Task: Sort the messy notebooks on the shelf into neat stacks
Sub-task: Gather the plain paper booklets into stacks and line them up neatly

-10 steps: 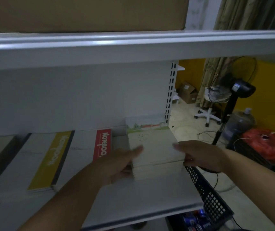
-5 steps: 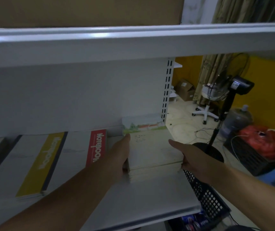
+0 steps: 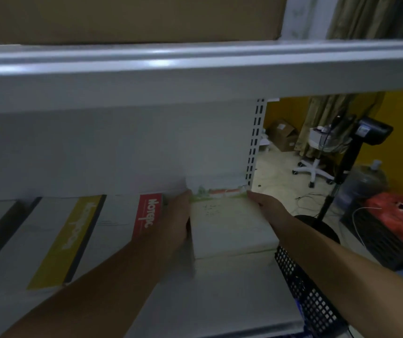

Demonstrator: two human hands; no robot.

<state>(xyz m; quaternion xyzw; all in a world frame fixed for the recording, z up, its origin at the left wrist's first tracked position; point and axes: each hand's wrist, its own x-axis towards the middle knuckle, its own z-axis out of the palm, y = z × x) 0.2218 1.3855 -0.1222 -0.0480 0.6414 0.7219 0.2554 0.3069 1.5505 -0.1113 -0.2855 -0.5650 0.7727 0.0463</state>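
the stack (image 3: 227, 225) is sitting on the shelf's (image 3: 232, 296) right end, by the back wall (image 3: 122, 154). the left hand (image 3: 179, 215) and right hand (image 3: 262, 203) are pressing on its sides, fingers straight. both should be pushing evenly so edges line up.

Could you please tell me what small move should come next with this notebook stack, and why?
Probably press the front edge back: the left hand and right hand flank the notebook stack, whose front edges look slightly stepped.

Cardboard box (image 3: 127, 18) overhead; black basket (image 3: 310, 301), water jug (image 3: 364, 184), perhaps a fan stand (image 3: 345, 167) beyond.
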